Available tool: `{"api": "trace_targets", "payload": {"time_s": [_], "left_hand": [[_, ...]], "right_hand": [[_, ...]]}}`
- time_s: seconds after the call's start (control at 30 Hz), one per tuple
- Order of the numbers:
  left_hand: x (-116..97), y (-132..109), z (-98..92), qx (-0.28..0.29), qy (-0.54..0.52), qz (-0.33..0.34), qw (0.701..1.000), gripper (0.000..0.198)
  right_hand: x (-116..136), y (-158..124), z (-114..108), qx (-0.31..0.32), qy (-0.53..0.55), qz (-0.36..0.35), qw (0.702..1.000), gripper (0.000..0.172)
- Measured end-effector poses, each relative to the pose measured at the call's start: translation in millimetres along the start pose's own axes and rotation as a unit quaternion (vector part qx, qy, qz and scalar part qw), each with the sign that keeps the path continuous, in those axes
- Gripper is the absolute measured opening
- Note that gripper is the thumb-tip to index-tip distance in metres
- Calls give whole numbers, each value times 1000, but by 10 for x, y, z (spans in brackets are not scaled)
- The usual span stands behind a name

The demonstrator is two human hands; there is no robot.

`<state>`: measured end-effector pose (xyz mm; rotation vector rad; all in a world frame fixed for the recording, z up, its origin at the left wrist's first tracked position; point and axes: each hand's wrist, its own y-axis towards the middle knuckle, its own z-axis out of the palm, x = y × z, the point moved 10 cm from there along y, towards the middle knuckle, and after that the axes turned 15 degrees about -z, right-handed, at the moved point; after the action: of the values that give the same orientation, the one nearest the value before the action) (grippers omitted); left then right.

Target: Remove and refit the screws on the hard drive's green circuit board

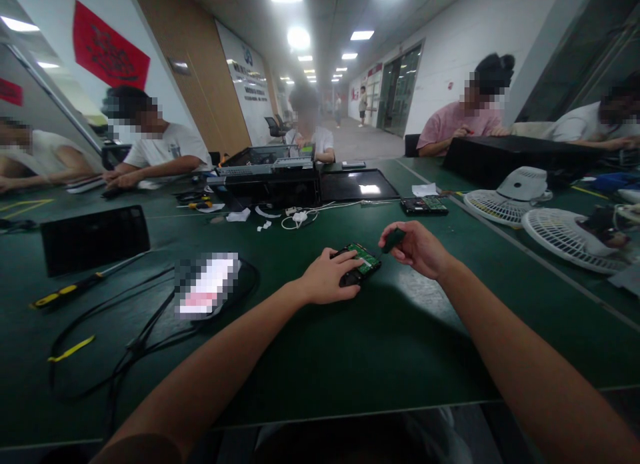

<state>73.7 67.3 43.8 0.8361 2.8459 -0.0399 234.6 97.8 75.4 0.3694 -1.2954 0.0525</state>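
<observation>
A black hard drive [369, 263] with a green circuit board facing up lies on the green table in front of me. My left hand [330, 277] grips it from the left, with fingers across the board and the thumb along its near edge. In my right hand [417, 249] is a small dark-handled screwdriver [393, 240], pinched between thumb and fingers. Its thin shaft points down and left to the right edge of the drive. Whether the tip touches a screw is too small to tell.
Beyond stand an open computer case [270, 177], a dark flat panel [357, 185] and another circuit-board unit [425, 206]. Fan parts [505, 197] sit at right. A lit phone [209, 284], black cables [135, 344] and a yellow-black screwdriver [70, 292] lie left. Several people sit around the table.
</observation>
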Motion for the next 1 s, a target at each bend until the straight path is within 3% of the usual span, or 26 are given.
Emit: {"api": "trace_targets", "payload": {"time_s": [0.13,0.73,1.0], "left_hand": [[-3,-6,-2,5,-3,1,1000,74],[-9,10,11,-8,8,9,1000,73],[17,4,17,4,0,-5,1000,74]], "right_hand": [[-2,9,-27,-1,-6,-2,1000,33],[-14,-2,-20,3,5,6,1000,33],[-46,17,-6,6,7,5,1000,46]]}}
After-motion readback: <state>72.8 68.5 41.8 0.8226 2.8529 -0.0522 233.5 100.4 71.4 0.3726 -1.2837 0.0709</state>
